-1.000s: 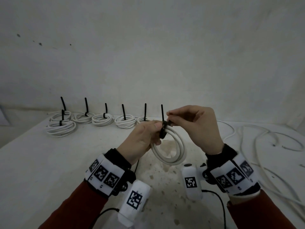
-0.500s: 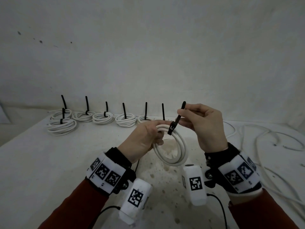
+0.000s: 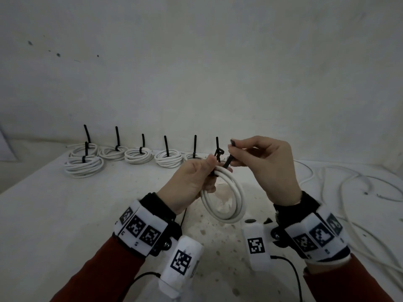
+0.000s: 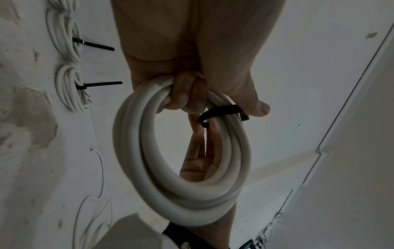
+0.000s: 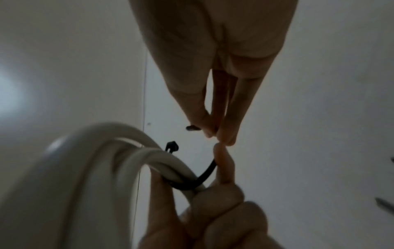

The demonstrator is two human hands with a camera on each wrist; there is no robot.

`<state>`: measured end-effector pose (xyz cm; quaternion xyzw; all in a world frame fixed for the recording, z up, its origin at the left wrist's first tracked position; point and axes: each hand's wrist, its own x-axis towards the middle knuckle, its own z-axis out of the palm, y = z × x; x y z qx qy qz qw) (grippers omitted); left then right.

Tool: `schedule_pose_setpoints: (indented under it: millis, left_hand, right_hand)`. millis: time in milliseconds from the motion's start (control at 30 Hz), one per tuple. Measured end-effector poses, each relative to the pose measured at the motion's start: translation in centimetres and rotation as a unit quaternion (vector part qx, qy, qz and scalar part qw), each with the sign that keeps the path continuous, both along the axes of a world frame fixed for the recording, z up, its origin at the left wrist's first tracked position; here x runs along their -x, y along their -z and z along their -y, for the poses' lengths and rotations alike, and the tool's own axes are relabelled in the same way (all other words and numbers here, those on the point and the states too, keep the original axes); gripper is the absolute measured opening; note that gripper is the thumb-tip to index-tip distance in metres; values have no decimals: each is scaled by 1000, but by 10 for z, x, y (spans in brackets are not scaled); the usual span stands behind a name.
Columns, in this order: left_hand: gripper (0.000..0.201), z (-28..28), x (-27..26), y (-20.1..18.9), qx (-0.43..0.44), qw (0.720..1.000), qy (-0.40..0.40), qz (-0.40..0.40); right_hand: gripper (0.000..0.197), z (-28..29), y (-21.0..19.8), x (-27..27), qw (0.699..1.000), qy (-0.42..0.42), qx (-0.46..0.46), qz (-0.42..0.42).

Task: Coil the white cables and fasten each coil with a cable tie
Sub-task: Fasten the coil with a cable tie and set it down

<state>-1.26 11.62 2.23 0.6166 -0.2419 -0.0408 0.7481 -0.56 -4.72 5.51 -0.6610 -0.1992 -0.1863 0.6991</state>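
My left hand (image 3: 209,172) grips the top of a coiled white cable (image 3: 236,203), held upright above the table. A black cable tie (image 3: 227,164) is looped round the coil beside my left thumb. My right hand (image 3: 233,156) pinches the tie's tail just right of the coil, and the tail's tip pokes out above the fingers. In the left wrist view the tie (image 4: 221,111) wraps the coil (image 4: 132,151) next to my curled fingers (image 4: 187,94). In the right wrist view the fingertips (image 5: 221,134) pinch above the tie (image 5: 205,173), which bends under the coil (image 5: 85,160).
Several tied coils (image 3: 141,154) stand in a row at the back of the white table (image 3: 65,214), their black tie tails sticking up. Loose white cables (image 3: 349,182) sprawl over the right side. A plain wall rises behind the table.
My right hand has drawn the tie's tail up and to the right, away from the coil, with the tail now stretched out. My left hand keeps hold of the coil in about the same place.
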Motion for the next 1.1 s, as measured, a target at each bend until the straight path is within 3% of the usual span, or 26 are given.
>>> schedule_pose_setpoints:
  millis: [133,300,400,600,767,1100]
  left_hand:
    - [69,4,0,2,6,1000,-29,5]
    - [77,5,-1,1,28,998,-53,-26]
    - [62,6,0,0,22,998,-59,-28]
    - [68,7,4,-3,11,997,-56,-51]
    - [62,5,5,-11,45,993,-14,-106]
    - [36,0,8,-15,79,990,16,-117]
  right_hand:
    - [18,5,0,2,984,29,136,108]
    - [16,5,0,3,970,53,184,151]
    - [17,4,0,4,967,55,188,165]
    - [14,2,0,5,965,46,178,187]
    - [26,3,1,2,961,14,182,206]
    - [34,-6,4,6,969,39,125,211]
